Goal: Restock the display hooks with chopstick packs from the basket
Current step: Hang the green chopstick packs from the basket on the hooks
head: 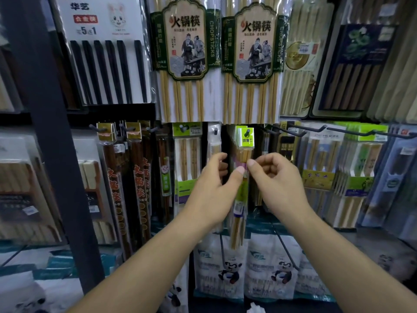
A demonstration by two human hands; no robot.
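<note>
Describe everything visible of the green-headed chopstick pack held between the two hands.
The narrow clear-plastic chopstick pack hangs from a dark display hook through its lime-green header card, which bears black characters. Pale wooden chopsticks show through the wrap, crossed by a green label band midway. Its lower end tilts slightly leftward. Similar packs hang close behind. The left hand pinches it, thumb on the front; the right hand appears to pinch its right edge.
</note>
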